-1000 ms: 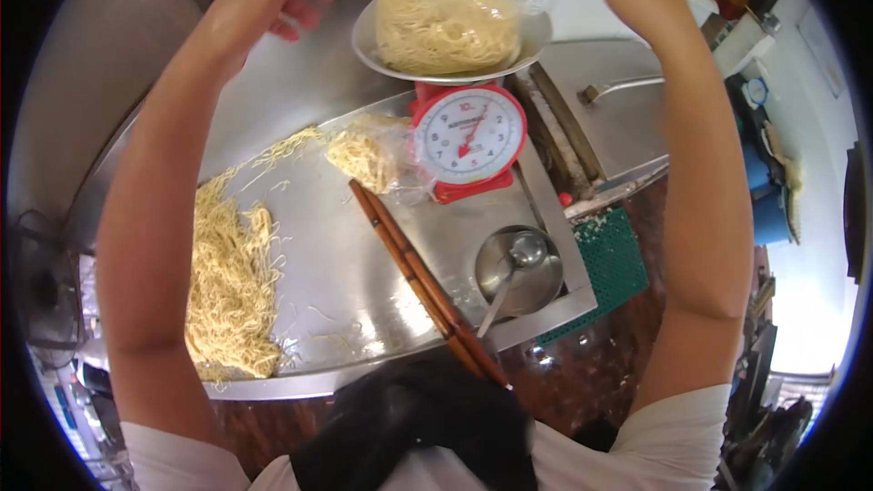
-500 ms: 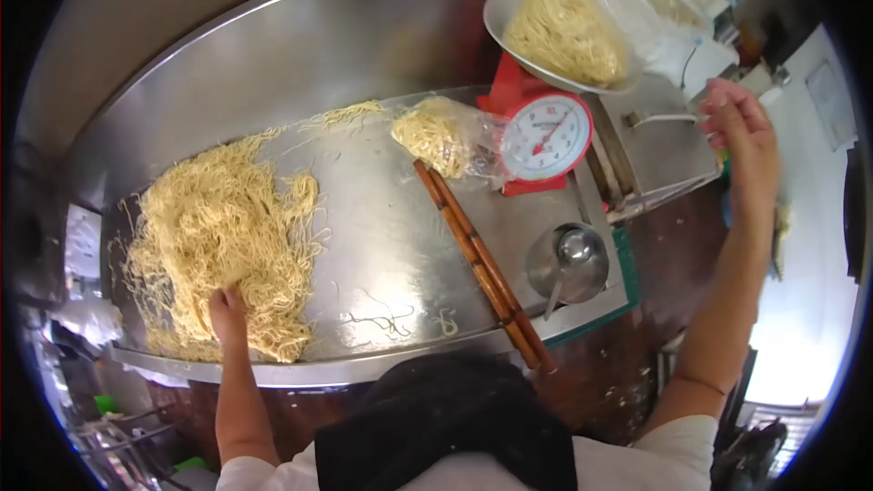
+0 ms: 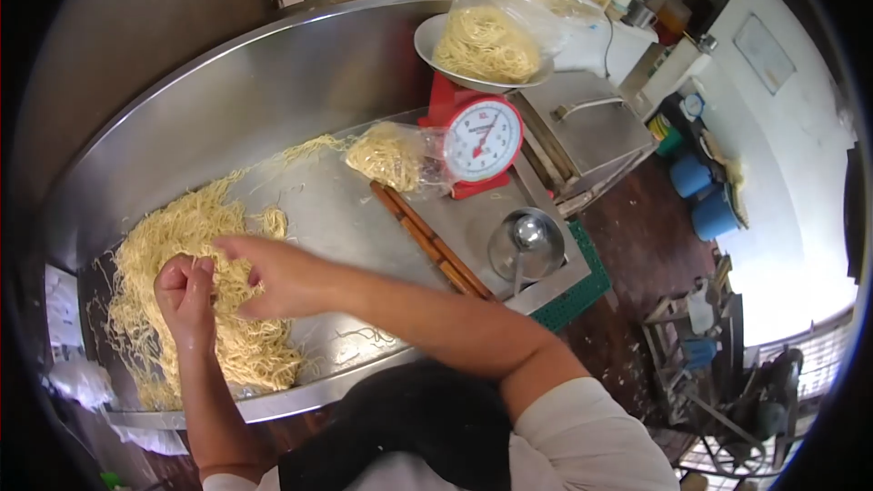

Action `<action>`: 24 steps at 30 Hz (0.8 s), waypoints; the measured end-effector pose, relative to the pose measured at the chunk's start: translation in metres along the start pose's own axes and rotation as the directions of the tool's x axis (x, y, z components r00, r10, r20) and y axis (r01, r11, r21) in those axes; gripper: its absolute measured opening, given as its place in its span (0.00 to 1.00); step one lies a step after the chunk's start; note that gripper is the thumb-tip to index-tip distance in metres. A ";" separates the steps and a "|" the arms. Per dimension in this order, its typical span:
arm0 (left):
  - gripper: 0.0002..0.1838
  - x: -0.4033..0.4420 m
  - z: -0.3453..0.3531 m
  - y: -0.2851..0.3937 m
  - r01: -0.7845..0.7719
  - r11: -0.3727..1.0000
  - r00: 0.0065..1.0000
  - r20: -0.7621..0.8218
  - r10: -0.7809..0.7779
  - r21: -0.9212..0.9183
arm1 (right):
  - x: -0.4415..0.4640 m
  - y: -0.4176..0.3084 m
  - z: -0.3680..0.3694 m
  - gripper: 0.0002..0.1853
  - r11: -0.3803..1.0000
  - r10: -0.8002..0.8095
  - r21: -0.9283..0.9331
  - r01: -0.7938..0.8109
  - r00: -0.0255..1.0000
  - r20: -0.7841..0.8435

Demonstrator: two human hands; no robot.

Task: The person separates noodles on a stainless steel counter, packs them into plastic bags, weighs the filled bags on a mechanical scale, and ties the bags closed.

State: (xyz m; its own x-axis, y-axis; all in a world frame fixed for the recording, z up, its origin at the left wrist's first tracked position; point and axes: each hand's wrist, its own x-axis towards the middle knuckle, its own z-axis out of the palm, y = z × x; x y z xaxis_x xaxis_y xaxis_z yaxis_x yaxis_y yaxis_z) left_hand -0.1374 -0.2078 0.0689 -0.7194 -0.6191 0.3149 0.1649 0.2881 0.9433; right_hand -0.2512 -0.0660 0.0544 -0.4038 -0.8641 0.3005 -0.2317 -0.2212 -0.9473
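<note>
A large heap of yellow noodles (image 3: 195, 232) lies loose at the left end of the steel table. Just above it, my left hand (image 3: 186, 300) is closed, its fingers curled; anything inside them is hidden. My right hand (image 3: 277, 277) reaches across beside it with thumb and fingers apart, and I see nothing in its grasp. A clear plastic bag of noodles (image 3: 486, 41) rests in the pan (image 3: 423, 41) of a red dial scale (image 3: 482, 138). Against the scale's left side lies a second bag with noodles (image 3: 386, 156).
Bamboo poles (image 3: 427, 241) lie across the table, pointing toward my body. Right of them sits a metal bowl (image 3: 546, 259) with a ladle (image 3: 527, 232). A steel box with a handle (image 3: 587, 132) stands beyond the scale; blue buckets (image 3: 714, 214) stand on the floor at right.
My right hand has swung from the far right, near the scale, over to the noodle heap. My left hand has risen slightly and moved left. The view has shifted, showing more at right.
</note>
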 end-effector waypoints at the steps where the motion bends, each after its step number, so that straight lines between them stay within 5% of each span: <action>1: 0.17 -0.001 0.015 0.013 -0.013 0.997 1.000 0.008 0.013 -0.075 | 0.003 0.003 0.010 0.20 0.999 0.041 -0.012 -0.041 0.997 0.064; 7: 0.08 0.002 0.006 0.016 0.054 0.857 0.998 0.052 -0.032 -0.512 | -0.030 0.061 0.015 0.14 0.959 0.257 -0.187 -0.213 0.932 0.256; 9: 0.10 0.000 0.006 0.013 0.168 0.868 0.978 -0.029 -0.205 -0.467 | -0.045 0.064 0.007 0.14 0.909 0.416 -0.116 -0.400 0.884 0.213; 11: 0.12 -0.004 0.003 0.002 0.233 0.886 0.967 -0.006 -0.257 -0.401 | -0.044 0.092 0.006 0.15 0.941 0.339 -0.062 -0.334 0.919 0.199; 14: 0.13 -0.010 0.005 -0.024 0.240 0.966 0.964 0.141 -0.226 -0.097 | -0.019 0.069 0.015 0.17 0.721 0.538 0.489 -0.491 0.842 0.052; 17: 0.08 -0.014 0.019 -0.043 0.145 0.986 0.973 0.190 -0.128 -0.079 | 0.000 0.045 0.031 0.20 0.440 0.483 0.816 -0.374 0.865 0.136; 20: 0.06 -0.014 0.014 -0.044 -0.033 0.977 0.976 0.217 -0.015 0.213 | 0.013 0.043 0.054 0.21 0.348 0.722 0.816 -0.461 0.687 0.080; 22: 0.05 -0.017 0.006 -0.046 -0.232 0.871 0.954 0.276 0.117 0.433 | 0.008 0.069 0.055 0.20 0.332 0.746 0.772 -0.542 0.652 0.136; 24: 0.11 -0.021 0.002 -0.051 -0.242 0.890 0.969 0.149 0.198 0.386 | 0.006 0.069 0.054 0.19 0.307 0.819 0.719 -0.623 0.558 0.134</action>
State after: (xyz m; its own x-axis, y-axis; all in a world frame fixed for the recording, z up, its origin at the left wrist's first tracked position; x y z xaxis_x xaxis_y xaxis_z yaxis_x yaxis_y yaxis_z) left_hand -0.1319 -0.2085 0.0140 -0.7648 -0.4337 0.4765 0.0601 0.6883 0.7230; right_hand -0.2217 -0.1113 -0.0153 -0.2962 -0.7238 -0.6233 0.8174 0.1456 -0.5574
